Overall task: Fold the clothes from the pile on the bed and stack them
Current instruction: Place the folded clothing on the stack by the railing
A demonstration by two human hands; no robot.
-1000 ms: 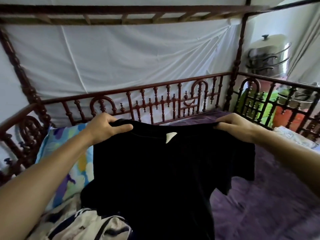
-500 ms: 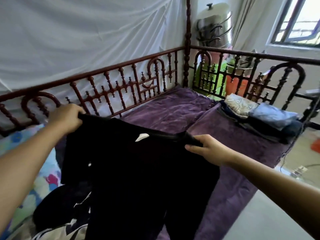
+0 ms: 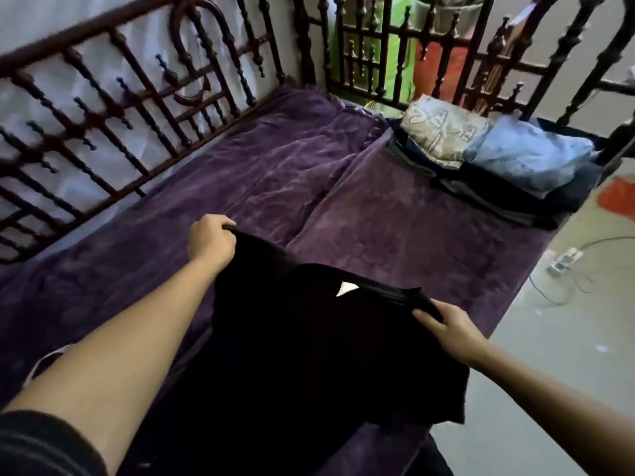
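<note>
My left hand is closed in a fist around one shoulder of the black shirt, with the cloth bunched under the curled fingers. My right hand pinches the other shoulder, thumb laid on top and the other fingers hidden behind the cloth. The shirt is stretched between the two hands by its top edge, and a white label shows at the neckline about midway between them. The rest hangs below the hands towards me, over the purple bed cover. I cannot tell whether the hem touches it.

Beyond the right hand, well apart at the far corner, sits the stack of folded clothes, a patterned beige piece and a pale blue one on top of darker ones. Beyond the left hand runs the carved wooden rail. Right of the right hand is the floor, with a power strip lying on it.
</note>
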